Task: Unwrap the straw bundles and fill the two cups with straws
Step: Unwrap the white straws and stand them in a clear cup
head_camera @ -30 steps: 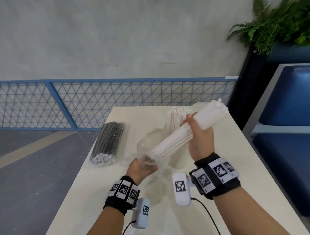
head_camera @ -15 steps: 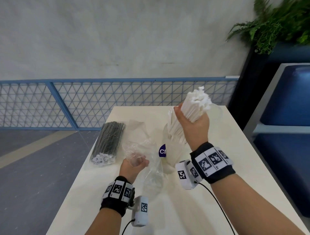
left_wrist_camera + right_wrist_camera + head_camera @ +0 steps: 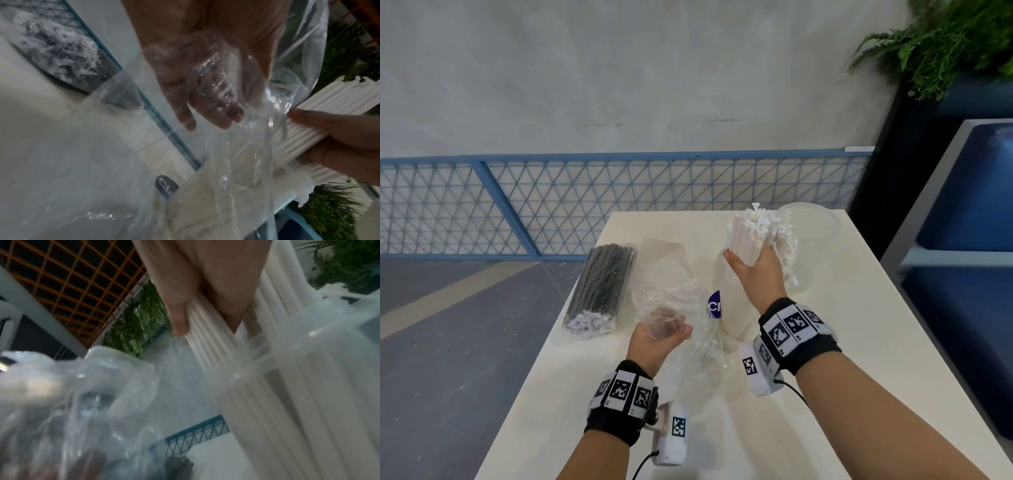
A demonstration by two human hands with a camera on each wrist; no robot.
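Observation:
My right hand [image 3: 755, 270] grips a bunch of white straws [image 3: 751, 233] upright, their lower ends standing inside a translucent cup [image 3: 729, 308] with a purple label; the right wrist view shows the white straws [image 3: 222, 344] passing the cup's rim [image 3: 255, 366]. My left hand [image 3: 661, 334] holds the crumpled clear wrapper [image 3: 671, 301], which drapes over its fingers [image 3: 205, 104] in the left wrist view. A second, wide clear cup [image 3: 815, 226] stands behind at the back right. A wrapped bundle of black straws [image 3: 602, 284] lies on the table's left side.
The cream table [image 3: 859, 359] ends close on the left and right. A blue mesh fence [image 3: 551, 205] runs behind it. A blue seat [image 3: 969, 192] and a dark planter with a fern [image 3: 945, 41] stand to the right.
My right hand pulled the white straws out of the wrapper, swung them upright and lowered them into the labelled cup. My left hand drew the emptied wrapper back and down to the left.

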